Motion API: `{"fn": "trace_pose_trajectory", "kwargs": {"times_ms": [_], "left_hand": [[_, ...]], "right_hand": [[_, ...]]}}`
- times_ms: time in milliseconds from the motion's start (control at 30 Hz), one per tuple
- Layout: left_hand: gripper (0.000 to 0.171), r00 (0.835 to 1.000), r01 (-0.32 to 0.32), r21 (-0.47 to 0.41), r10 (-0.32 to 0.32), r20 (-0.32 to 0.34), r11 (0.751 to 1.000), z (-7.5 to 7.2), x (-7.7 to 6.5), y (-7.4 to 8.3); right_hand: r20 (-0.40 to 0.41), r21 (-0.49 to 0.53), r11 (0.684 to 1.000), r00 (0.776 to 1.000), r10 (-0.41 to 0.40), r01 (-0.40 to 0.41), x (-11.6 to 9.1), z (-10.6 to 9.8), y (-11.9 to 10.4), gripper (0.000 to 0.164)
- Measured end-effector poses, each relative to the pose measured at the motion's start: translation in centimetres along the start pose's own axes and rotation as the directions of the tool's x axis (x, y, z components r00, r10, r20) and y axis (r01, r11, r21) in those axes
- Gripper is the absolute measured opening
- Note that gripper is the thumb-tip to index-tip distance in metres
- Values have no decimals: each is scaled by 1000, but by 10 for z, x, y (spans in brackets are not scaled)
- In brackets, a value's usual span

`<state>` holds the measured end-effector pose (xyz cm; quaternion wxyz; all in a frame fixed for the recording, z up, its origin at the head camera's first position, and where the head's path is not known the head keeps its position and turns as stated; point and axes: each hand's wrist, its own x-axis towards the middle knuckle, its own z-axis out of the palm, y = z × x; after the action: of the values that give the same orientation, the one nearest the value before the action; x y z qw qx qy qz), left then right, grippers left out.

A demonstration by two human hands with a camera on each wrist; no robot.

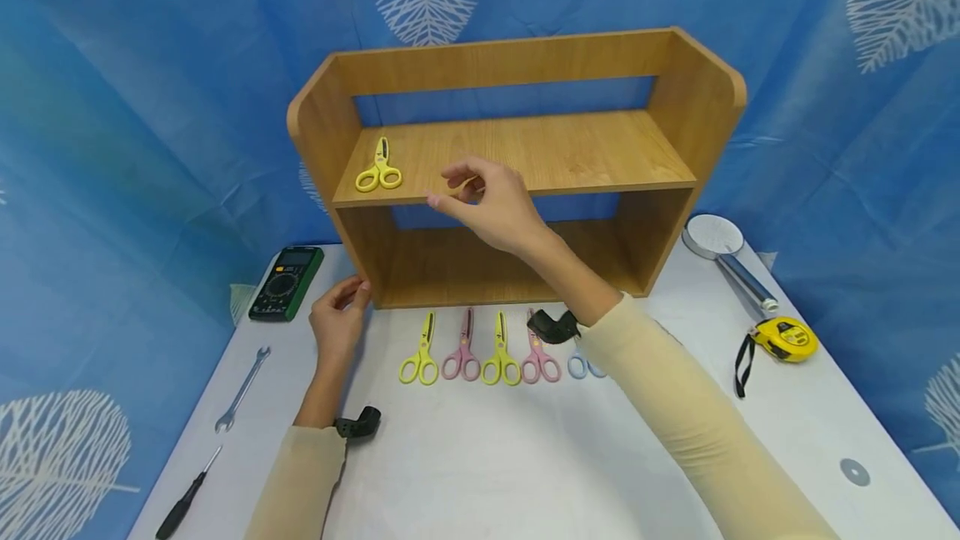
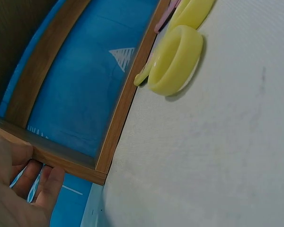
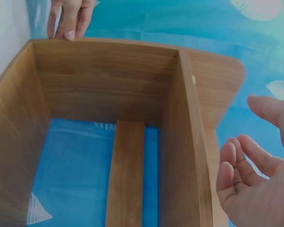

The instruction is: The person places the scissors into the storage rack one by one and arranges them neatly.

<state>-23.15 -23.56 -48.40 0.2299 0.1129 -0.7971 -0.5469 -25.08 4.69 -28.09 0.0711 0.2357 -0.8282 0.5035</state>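
A wooden two-tier shelf [image 1: 502, 190] stands at the back of the table. On the left of its upper board lies a pair of yellow scissors [image 1: 383, 166]. My right hand [image 1: 491, 202] hovers in front of that board, fingers loosely bent, holding nothing. With its fingertips, my left hand [image 1: 339, 319] touches the outer face of the shelf's left side panel [image 2: 71, 163]. Along the shelf's front lies a row of scissors: yellow scissors [image 1: 424, 346], pink scissors [image 1: 466, 346], a second yellow pair [image 1: 500, 348], a second pink pair [image 1: 537, 357] and blue scissors [image 1: 577, 364], partly hidden by my right wrist.
To the left are a green multimeter [image 1: 287, 283], a wrench [image 1: 243, 390] and a screwdriver [image 1: 187, 497]. A magnifying glass [image 1: 731, 261], a yellow tape measure [image 1: 783, 338] and a grey washer [image 1: 854, 472] lie on the right. A blue curtain [image 1: 150, 107] hangs behind.
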Motion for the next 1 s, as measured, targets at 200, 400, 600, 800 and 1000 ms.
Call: {"fn": "trace_pose_trajectory", "kwargs": {"times_ms": [200,400,600,800,1000], "left_hand": [[25,1000,-4,-7,4,5,1000,-1,1,-2],[26,1000,-3,-20,3,11,1000,-1,0,-2],[26,1000,11,-21,-11,17,1000,0,-2,-1],[27,1000,12,-22,-12,24,1000,2,-3,0],[26,1000,26,-33,-26,18,999,-1,-2,1]], "right_hand": [[56,22,999,998,43,-44,-50,-36,22,42],[57,-64,995,995,82,-78,-95,-58,47,44],[65,-139,977,983,174,-164,-144,-69,86,47],[61,-217,948,966,250,-232,-188,-68,134,52],[91,-242,910,926,368,-338,-217,-60,169,61]]}}
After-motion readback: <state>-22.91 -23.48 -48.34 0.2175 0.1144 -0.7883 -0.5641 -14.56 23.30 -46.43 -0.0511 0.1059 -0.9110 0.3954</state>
